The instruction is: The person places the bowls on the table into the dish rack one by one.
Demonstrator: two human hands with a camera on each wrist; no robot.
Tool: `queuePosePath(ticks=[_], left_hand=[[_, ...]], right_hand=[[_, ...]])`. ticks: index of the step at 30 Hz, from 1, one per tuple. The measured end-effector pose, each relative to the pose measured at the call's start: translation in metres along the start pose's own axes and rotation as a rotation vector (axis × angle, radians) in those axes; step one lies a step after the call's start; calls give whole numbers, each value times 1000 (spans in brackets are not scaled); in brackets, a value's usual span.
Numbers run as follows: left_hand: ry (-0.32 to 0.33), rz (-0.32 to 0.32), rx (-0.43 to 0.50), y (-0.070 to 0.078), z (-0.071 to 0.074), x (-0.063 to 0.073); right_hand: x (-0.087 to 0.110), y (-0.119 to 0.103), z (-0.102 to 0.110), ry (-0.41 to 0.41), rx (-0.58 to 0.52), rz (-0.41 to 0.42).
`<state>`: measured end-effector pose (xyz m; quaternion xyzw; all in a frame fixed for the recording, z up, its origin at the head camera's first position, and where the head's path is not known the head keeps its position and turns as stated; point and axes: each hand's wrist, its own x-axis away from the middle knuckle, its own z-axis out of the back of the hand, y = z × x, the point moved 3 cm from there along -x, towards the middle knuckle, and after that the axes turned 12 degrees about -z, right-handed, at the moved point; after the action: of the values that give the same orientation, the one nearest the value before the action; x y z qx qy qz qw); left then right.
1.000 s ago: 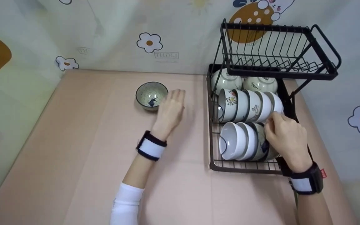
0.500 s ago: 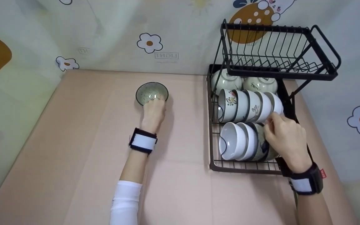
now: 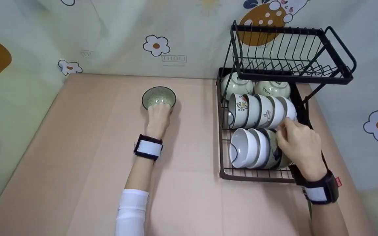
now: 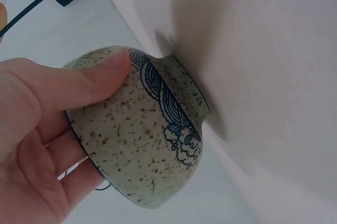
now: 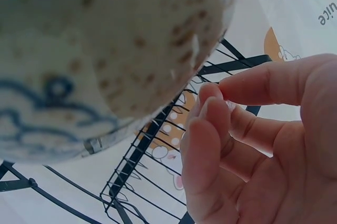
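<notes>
In the head view, a speckled grey-green bowl (image 3: 157,95) stands on the pink tabletop left of the rack. My left hand (image 3: 158,119) grips its near side. The left wrist view shows my thumb on the bowl's (image 4: 139,129) outer wall, over a blue wave pattern, and my other fingers behind the rim. My right hand (image 3: 300,146) hovers at the front right of the dish rack (image 3: 258,179), beside the speckled bowls (image 3: 272,149). In the right wrist view its fingers hang loosely curled with nothing between them, and a speckled bowl (image 5: 105,61) fills the upper left.
Front-row white bowls (image 3: 243,149) stand on edge in the rack. Behind them is a row of patterned bowls (image 3: 240,111), and upside-down bowls (image 3: 238,85) sit at the back. A raised wire upper tier (image 3: 290,77) overhangs the rear. A printed curtain (image 3: 116,39) hangs behind the table.
My left hand has come left from beside the bowl on the table and taken hold of its near rim. My right hand stays almost still by the rack.
</notes>
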<state>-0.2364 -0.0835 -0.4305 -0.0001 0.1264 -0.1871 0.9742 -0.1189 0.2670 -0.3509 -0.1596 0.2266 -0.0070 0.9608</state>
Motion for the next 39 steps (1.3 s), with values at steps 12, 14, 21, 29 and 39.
queuePosePath(ticks=[12,14,21,29,39], left_hand=[[68,-21,9,1,14,1],[89,-37,0,4,19,1],[232,-124,-28,22,48,4],[316,-300,-57,51,82,15],[485,-568,-36,87,108,28]], right_hand=[[0,0,-1,-8,-4,-1],[0,-1,-1,-16,-8,-5],[-2,-3,-2,-35,-32,-3],[0,-6,-3,6,-74,12],[3,-14,-4,-59,-198,-13]])
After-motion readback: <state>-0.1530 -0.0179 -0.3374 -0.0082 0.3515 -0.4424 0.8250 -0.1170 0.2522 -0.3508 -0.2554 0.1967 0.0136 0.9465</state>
